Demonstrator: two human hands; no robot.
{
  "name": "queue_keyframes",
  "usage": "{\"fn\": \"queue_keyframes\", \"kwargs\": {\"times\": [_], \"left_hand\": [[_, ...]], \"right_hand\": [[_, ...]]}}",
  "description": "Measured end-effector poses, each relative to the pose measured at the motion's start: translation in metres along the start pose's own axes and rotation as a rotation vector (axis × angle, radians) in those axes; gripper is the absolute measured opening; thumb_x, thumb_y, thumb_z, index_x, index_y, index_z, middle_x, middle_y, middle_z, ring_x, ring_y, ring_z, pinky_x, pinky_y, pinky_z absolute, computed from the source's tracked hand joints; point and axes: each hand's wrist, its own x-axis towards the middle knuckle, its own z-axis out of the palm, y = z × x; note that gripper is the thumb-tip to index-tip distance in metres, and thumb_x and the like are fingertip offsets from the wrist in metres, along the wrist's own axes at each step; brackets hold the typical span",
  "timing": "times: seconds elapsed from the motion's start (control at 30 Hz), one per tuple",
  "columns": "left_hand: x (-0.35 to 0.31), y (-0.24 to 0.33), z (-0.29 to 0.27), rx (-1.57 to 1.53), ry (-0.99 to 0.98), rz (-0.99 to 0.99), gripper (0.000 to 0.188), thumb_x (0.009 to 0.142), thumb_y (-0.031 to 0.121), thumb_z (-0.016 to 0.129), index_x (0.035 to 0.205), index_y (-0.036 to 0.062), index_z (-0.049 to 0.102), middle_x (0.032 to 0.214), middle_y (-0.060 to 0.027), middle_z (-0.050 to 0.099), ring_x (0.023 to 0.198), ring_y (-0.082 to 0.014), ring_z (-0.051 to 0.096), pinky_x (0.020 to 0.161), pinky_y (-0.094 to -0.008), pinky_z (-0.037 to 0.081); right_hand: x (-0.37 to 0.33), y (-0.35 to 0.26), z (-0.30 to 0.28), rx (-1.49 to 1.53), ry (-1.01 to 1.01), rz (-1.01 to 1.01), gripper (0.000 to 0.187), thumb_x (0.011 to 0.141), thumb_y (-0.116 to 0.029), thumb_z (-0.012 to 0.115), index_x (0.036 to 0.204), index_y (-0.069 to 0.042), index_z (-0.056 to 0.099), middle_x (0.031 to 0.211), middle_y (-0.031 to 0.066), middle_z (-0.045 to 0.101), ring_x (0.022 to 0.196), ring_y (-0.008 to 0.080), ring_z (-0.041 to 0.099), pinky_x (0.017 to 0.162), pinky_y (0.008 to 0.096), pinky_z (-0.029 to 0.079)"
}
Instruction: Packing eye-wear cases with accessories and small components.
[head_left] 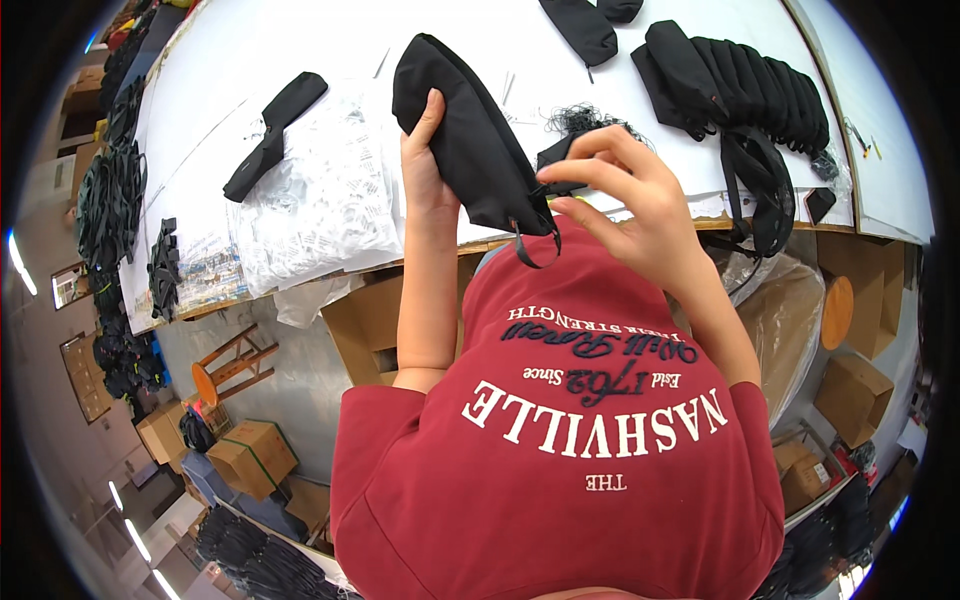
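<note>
A black zippered fabric pouch (460,140) is held up tilted over the near edge of the table. My left hand (428,165) grips it along its left side, thumb lying across the front. At the pouch's lower right end, my right hand (625,200) has its thumb and index finger bent together at the edge. Whatever sits between those fingertips is too small to make out. From the pouch's bottom corner hangs a black strap loop (535,255). Just behind my right fingers lies another black piece (562,160), partly hidden, beside a tangle of black threads (585,120).
A row of black pouches (750,85) lies at the right, with black straps (760,190) drooping over the edge near a phone (820,205). Clear plastic bags (320,200) and a black pouch (275,135) are on the left. Cardboard boxes (250,455) and a stool (230,370) stand below.
</note>
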Motion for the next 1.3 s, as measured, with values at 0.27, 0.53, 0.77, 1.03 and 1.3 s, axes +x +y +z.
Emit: {"fn": "queue_keyframes", "kwargs": {"times": [0.27, 0.53, 0.77, 1.03, 1.3], "left_hand": [[-0.005, -0.002, 0.007, 0.008, -0.041, -0.009, 0.023, 0.088, 0.019, 0.060, 0.104, 0.0016, 0.058, 0.090, -0.0077, 0.065, 0.076, -0.0177, 0.065, 0.065, -0.0298, 0.055], [0.001, -0.003, -0.001, -0.023, -0.063, -0.083, 0.025, 0.089, 0.021, 0.059, 0.102, 0.0006, 0.059, 0.091, -0.0094, 0.065, 0.076, -0.0187, 0.065, 0.066, -0.0307, 0.055], [-0.009, -0.013, 0.011, 0.123, 0.074, -0.121, 0.029, 0.087, 0.020, 0.056, 0.107, -0.0024, 0.056, 0.100, -0.0116, 0.063, 0.089, -0.0212, 0.063, 0.078, -0.0313, 0.052], [-0.037, -0.023, -0.020, 0.862, -0.144, 0.280, 0.069, 0.082, 0.023, 0.066, 0.135, 0.0085, 0.024, 0.131, -0.0128, 0.042, 0.111, -0.0276, 0.050, 0.092, -0.0382, 0.042], [-0.045, 0.005, -0.006, 0.719, -0.465, 0.252, 0.034, 0.076, 0.003, 0.068, 0.109, 0.0061, 0.060, 0.094, -0.0033, 0.054, 0.090, -0.0131, 0.052, 0.082, -0.0245, 0.039]], "right_hand": [[0.002, 0.003, 0.005, -0.052, -0.078, -0.092, 0.009, 0.075, -0.009, 0.066, 0.076, -0.006, 0.058, 0.080, 0.0029, 0.053, 0.072, 0.0208, 0.053, 0.064, 0.0318, 0.043], [0.002, -0.001, 0.001, 0.042, -0.225, -0.003, 0.011, 0.075, -0.010, 0.066, 0.077, -0.004, 0.057, 0.081, 0.0044, 0.054, 0.079, 0.0227, 0.053, 0.069, 0.0341, 0.044], [-0.008, -0.019, 0.007, -0.470, -0.191, -0.172, 0.049, 0.071, -0.014, 0.066, 0.119, -0.021, 0.057, 0.118, 0.0006, 0.048, 0.111, 0.0202, 0.041, 0.096, 0.0394, 0.028], [-0.011, 0.015, -0.011, 0.088, 0.033, 0.113, 0.053, 0.063, 0.007, 0.066, 0.113, -0.008, 0.059, 0.086, 0.0067, 0.061, 0.072, 0.0194, 0.057, 0.063, 0.0262, 0.044], [-0.029, 0.038, -0.017, 0.468, 0.138, 0.316, 0.026, 0.078, -0.010, 0.066, 0.104, -0.006, 0.064, 0.067, -0.0045, 0.048, 0.060, 0.0024, 0.042, 0.055, 0.0170, 0.032]]}}
